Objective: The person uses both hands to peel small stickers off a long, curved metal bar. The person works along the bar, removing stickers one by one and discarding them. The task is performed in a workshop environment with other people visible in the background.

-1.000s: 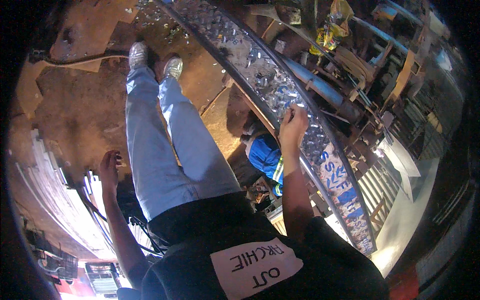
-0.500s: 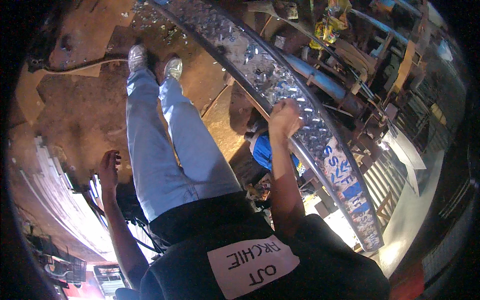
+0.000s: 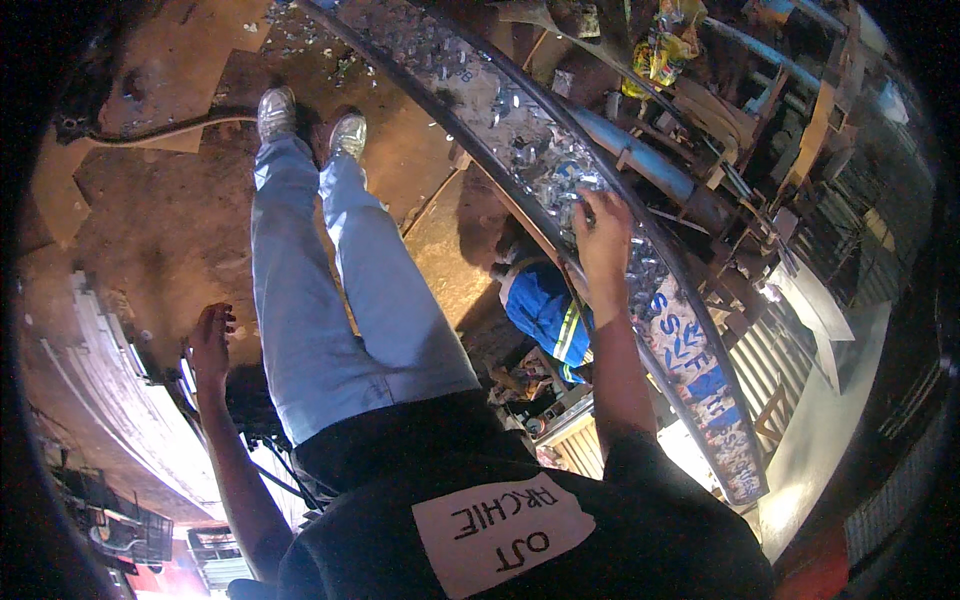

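A long, dark-rimmed bench top [image 3: 700, 375] curves along my right side, strewn with small shiny metal pieces [image 3: 525, 130]. My right hand [image 3: 604, 235] is over the bench among these pieces, its fingertips at or just above them. The thumb and fingers look apart, and no held piece shows between them. Down at my left side hangs my left hand [image 3: 211, 340], away from the bench. Its fingers are loosely bent and spaced, holding nothing that I can see.
Blue cloth with a reflective stripe [image 3: 545, 315] lies beside the bench's near edge. Past the bench are a blue pipe [image 3: 650, 168], stacked metal bars and a yellow packet [image 3: 655, 65]. A hose [image 3: 170, 130] crosses the brown floor; long pale strips [image 3: 140, 400] lie at left.
My right hand has moved right, from the bench's near rim to over the metal pieces, and its fingers have spread. More of the blue cloth shows. My left hand has barely shifted.
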A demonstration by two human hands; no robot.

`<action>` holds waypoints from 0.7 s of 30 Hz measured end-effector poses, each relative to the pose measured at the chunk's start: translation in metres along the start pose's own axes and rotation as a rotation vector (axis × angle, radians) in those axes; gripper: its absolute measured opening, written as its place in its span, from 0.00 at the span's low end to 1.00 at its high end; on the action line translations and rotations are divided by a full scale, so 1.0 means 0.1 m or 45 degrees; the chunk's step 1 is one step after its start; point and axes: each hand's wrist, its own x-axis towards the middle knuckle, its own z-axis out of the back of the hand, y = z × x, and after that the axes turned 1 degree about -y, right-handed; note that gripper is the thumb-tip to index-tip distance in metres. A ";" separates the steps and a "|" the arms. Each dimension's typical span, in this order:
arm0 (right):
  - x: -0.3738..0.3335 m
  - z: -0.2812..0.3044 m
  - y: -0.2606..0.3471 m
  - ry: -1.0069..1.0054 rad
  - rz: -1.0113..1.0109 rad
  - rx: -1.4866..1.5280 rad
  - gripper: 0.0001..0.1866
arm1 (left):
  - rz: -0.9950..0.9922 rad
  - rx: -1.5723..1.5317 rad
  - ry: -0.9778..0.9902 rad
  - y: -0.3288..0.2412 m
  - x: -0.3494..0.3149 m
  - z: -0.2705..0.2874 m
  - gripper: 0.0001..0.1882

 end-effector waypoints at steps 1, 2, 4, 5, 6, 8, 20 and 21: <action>0.04 0.00 0.00 0.021 0.017 0.015 0.12 | 0.024 -0.033 -0.001 -0.03 0.00 -0.01 0.18; 0.08 0.00 -0.01 0.069 0.033 0.028 0.12 | 0.037 -0.068 -0.013 -0.06 -0.02 -0.03 0.19; 0.12 0.02 0.00 0.139 0.081 0.046 0.11 | 0.095 -0.089 -0.020 -0.13 -0.05 -0.06 0.18; 0.14 0.04 -0.01 0.157 0.118 0.052 0.11 | 0.091 -0.104 -0.020 -0.15 -0.06 -0.08 0.18; 0.15 0.05 -0.03 0.169 0.157 0.057 0.11 | 0.102 -0.094 -0.015 -0.17 -0.06 -0.08 0.18; 0.18 0.05 -0.05 0.144 0.255 0.043 0.10 | 0.063 -0.061 0.005 -0.19 -0.06 -0.09 0.18; 0.23 0.01 -0.17 0.246 0.486 -0.129 0.10 | 0.087 -0.085 -0.042 -0.10 -0.13 -0.13 0.18; 0.25 0.01 -0.18 0.280 0.470 -0.149 0.10 | 0.072 -0.099 -0.045 -0.11 -0.13 -0.14 0.18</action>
